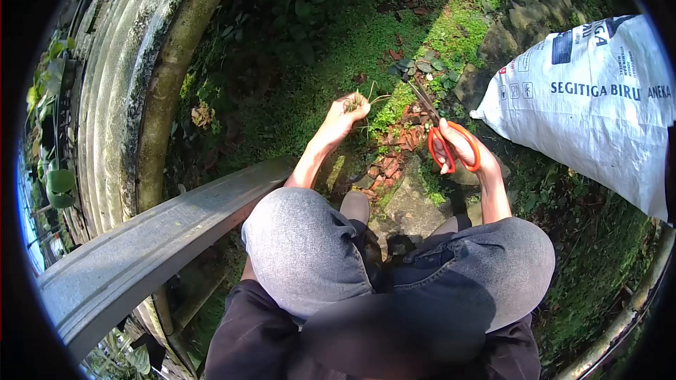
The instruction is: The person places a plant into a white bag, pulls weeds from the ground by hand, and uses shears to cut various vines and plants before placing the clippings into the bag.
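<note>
I am crouched over mossy ground, my grey-trousered knees filling the lower middle of the view. My left hand (346,114) is closed around a small tuft of grass (364,100) growing from the moss. My right hand (459,146) grips orange-handled scissors (438,125), fingers through the loops. Their dark blades point up and left toward the tuft, tips a short way to its right. A patch of bright green moss (451,32) lies just beyond both hands.
A large white printed sack (598,98) lies on the ground at right. A grey metal rail (162,232) runs diagonally at lower left, beside a curved corrugated sheet (113,98) and a thick pipe. Reddish brick fragments (394,148) and flat stones sit between my hands.
</note>
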### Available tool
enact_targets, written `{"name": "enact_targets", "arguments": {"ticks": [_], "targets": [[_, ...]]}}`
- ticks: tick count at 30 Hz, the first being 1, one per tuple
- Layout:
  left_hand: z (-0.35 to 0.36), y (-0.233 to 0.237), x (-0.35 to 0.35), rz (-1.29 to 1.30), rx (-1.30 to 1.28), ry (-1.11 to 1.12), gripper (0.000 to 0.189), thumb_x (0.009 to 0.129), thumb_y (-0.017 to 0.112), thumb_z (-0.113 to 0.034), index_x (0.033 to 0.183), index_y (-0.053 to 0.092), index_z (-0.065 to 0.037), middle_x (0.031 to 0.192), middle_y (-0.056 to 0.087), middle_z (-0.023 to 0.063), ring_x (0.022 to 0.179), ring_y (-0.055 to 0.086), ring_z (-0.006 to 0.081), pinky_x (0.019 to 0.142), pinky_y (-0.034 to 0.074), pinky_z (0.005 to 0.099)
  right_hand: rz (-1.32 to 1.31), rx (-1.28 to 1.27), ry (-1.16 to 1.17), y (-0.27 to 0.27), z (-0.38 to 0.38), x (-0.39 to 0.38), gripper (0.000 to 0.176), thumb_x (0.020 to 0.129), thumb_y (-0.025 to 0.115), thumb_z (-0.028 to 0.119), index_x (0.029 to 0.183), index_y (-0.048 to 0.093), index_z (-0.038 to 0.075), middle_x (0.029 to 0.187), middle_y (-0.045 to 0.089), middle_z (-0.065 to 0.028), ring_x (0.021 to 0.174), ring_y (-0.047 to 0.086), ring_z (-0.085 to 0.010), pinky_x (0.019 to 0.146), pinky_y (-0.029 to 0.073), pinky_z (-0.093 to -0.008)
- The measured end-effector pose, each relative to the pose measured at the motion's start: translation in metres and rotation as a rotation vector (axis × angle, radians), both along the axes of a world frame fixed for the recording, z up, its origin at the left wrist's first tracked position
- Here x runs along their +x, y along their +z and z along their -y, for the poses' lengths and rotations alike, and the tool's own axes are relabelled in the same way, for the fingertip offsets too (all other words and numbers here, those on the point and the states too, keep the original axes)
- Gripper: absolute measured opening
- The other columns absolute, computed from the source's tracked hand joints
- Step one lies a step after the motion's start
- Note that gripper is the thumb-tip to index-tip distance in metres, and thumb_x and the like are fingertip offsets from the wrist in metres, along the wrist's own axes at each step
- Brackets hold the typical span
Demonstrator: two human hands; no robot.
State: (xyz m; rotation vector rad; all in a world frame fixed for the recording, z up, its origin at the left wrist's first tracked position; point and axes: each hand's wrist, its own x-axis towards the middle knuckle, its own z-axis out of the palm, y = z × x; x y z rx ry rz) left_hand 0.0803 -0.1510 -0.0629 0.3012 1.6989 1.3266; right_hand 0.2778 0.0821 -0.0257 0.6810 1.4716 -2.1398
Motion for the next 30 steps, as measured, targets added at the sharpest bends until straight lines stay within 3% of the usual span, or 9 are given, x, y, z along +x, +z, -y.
{"name": "enact_targets", "arguments": {"ticks": [2,8,10,14,18,21,25,26,30], "targets": [[-0.021,0.015,-0.008,-0.096,0.098,-0.116,0.012,0.095,0.064,-0.026,0.09,0.058,-0.016,0.069,0.045,-0.0125,0.06,0.036,0.0009,0.051,0.025,0.023,-0.049,0.006,0.004,0.026,-0.024,0.02,0.064,0.094,0.048,0.068,0.074,0.052,0.007,0.062,0.05,-0.0014,0.054,0.055,-0.0138,0.048,0.051,-0.0295],[-0.096,0.129,-0.047,-0.182,0.193,-0.227,0.012,0.09,0.059,-0.022,0.094,0.059,-0.012,0.078,0.051,-0.0078,0.073,0.046,0.0036,0.064,0.035,0.0233,-0.282,0.209,-0.16,0.154,-0.071,0.064,0.06,0.098,0.049,0.061,0.073,0.054,0.006,0.063,0.054,-0.0018,0.051,0.055,-0.0133,0.05,0.046,-0.028],[-0.131,0.192,-0.044,-0.25,0.254,-0.288,0.011,0.091,0.058,-0.02,0.093,0.059,-0.009,0.08,0.052,-0.0062,0.076,0.046,0.0045,0.071,0.038,0.0237,-0.341,0.37,-0.156,0.203,-0.082,0.08,0.06,0.099,0.048,0.059,0.071,0.052,0.006,0.061,0.053,-0.0021,0.049,0.054,-0.0123,0.048,0.045,-0.0269],[-0.207,0.336,-0.009,-0.401,0.378,-0.454,0.011,0.092,0.058,-0.021,0.091,0.057,-0.01,0.079,0.049,-0.0061,0.067,0.043,0.0026,0.054,0.031,0.0223,-0.534,0.519,-0.221,0.278,-0.092,0.115,0.064,0.099,0.042,0.063,0.07,0.049,0.007,0.054,0.048,-0.0009,0.047,0.051,-0.0109,0.047,0.042,-0.0252],[-0.29,0.464,0.07,-0.616,0.594,-0.44,0.017,0.095,0.057,-0.025,0.098,0.061,-0.009,0.082,0.057,-0.0049,0.067,0.047,0.003,0.053,0.035,0.02,-0.496,0.546,-0.62,0.329,-0.082,0.14,0.065,0.098,0.04,0.067,0.072,0.051,0.008,0.059,0.05,-0.0009,0.051,0.051,-0.0107,0.05,0.041,-0.0254],[-0.361,0.546,0.134,-0.664,0.661,-0.558,0.028,0.093,0.052,-0.023,0.071,0.058,-0.006,0.055,0.044,-0.0025,0.045,0.038,0.0098,0.042,0.027,0.0309,-0.607,0.388,-0.948,0.335,-0.071,0.144,0.06,0.099,0.042,0.064,0.074,0.053,0.01,0.067,0.055,-0.0027,0.054,0.053,-0.0128,0.054,0.043,-0.0285],[-0.503,0.524,0.185,-1.182,0.85,-0.495,0.03,0.087,0.06,-0.029,0.088,0.07,-0.001,0.067,0.064,0.0086,0.063,0.061,0.018,0.056,0.046,0.0351,-0.663,0.25,-1.25,0.291,-0.051,0.129,0.06,0.102,0.036,0.061,0.074,0.047,0.008,0.066,0.049,-0.0054,0.057,0.053,-0.0179,0.055,0.045,-0.0305],[-0.523,0.515,0.198,-1.287,0.41,-0.647,0.043,0.086,0.068,-0.04,0.088,0.069,0.003,0.081,0.069,0.0143,0.068,0.068,0.0205,0.061,0.054,0.0327,-0.66,0.186,-1.277,0.274,-0.048,0.128,0.06,0.102,0.036,0.06,0.075,0.047,0.009,0.066,0.05,-0.005,0.057,0.053,-0.0175,0.056,0.045,-0.0302],[-0.538,0.491,0.205,-1.293,0.386,-0.811,0.067,0.078,0.07,-0.057,0.103,0.071,0.006,0.098,0.071,0.0248,0.081,0.073,0.0296,0.072,0.059,0.0375,-0.583,0.573,-1.268,0.256,-0.049,0.149,0.054,0.103,0.04,0.055,0.076,0.053,0.01,0.063,0.052,-0.0014,0.056,0.054,-0.0134,0.055,0.044,-0.029]]}}
